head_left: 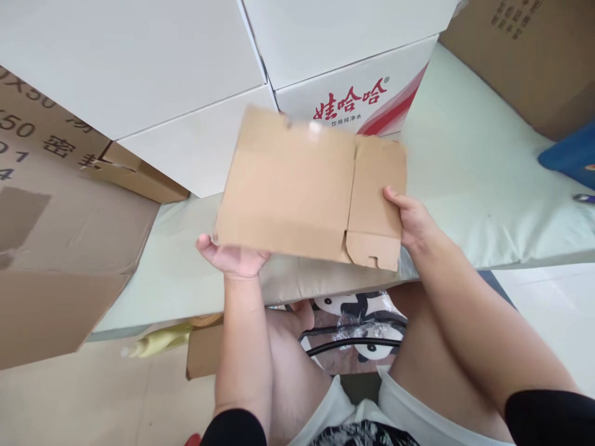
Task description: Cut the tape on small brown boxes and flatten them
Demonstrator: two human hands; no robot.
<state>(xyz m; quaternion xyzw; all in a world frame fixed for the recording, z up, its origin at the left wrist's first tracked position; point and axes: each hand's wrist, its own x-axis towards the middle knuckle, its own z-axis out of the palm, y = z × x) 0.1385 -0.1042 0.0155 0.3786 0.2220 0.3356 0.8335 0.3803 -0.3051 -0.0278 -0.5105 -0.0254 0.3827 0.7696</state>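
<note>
A flattened brown cardboard box (288, 186) is held up in front of me, with a crease and a slotted flap toward its right end. My right hand (411, 217) grips its right edge, the thumb on top and the other fingers hidden behind. My left hand (235, 257) supports the lower left edge from beneath; its thumb sticks out to the left, and most of its fingers are hidden under the cardboard.
White cartons (195, 142) with red lettering stand behind the cardboard on a pale green padded surface (465, 186). Large brown boxes stand at left (69, 217) and upper right (525, 62). A blue object (569, 155) lies at the right edge. Below is a panda-print bag (372, 341).
</note>
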